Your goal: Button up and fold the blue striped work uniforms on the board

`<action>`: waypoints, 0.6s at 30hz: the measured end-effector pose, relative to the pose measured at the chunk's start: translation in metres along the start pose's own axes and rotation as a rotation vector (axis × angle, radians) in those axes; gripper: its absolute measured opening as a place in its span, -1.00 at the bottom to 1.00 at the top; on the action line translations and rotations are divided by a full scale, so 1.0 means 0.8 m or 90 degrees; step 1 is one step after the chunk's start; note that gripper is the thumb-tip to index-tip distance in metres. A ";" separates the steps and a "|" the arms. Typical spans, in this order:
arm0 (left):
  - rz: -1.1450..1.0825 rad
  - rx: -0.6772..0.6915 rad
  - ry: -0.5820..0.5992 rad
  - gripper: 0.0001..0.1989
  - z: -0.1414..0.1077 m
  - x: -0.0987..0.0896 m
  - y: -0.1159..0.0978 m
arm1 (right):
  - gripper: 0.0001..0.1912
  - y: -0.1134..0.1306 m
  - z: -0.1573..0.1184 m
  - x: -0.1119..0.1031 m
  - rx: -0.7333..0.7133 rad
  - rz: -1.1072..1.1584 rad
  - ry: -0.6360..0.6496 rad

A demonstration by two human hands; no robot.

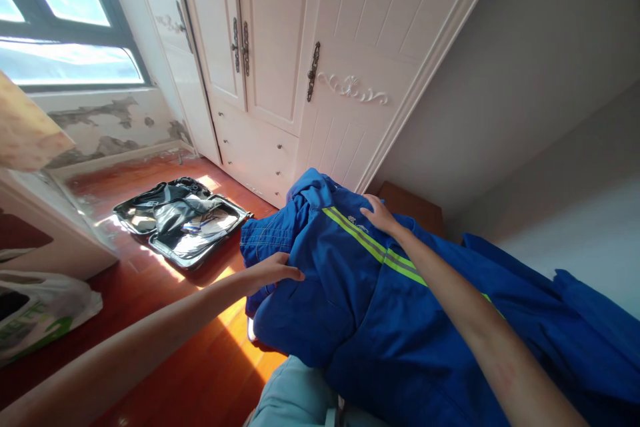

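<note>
Blue garment [350, 300] spread before person; white print [357, 223] by yellow stripe, too small to read. Left hand [283, 268] at folded edge, right hand [380, 215] beside print; both grips on cloth, can't tell if clamped. Open floor [135, 287] between suitcase [183, 220] and bag [55, 310], green lettering unclear.

From where I stood, the one camera sat on the person's head, close above and behind the fingers [373, 201], facing forward and down over them toward the wardrobe [281, 47] beyond.
</note>
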State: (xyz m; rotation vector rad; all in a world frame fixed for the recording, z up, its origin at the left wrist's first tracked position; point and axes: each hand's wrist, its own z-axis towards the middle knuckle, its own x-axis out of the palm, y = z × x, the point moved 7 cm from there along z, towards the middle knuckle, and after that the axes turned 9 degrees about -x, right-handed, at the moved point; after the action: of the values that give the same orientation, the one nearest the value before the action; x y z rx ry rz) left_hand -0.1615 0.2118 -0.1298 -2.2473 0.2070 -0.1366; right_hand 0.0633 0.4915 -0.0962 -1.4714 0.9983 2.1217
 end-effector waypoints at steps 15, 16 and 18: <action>0.417 0.076 -0.292 -0.55 -0.032 -0.059 -0.008 | -0.78 -0.213 -0.163 -0.089 0.477 -0.157 -0.026; 0.489 0.060 -0.326 -0.54 -0.032 -0.060 -0.010 | -0.80 -0.215 -0.160 -0.088 0.486 -0.162 -0.037; 0.595 0.019 -0.370 -0.49 -0.032 -0.058 -0.012 | -0.83 -0.218 -0.155 -0.089 0.504 -0.171 -0.058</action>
State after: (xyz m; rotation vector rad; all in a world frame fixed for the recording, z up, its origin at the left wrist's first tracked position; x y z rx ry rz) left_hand -0.2103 0.2074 -0.1070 -1.8482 0.8793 0.9759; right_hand 0.2858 0.5262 -0.1153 -1.0191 1.3057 1.3405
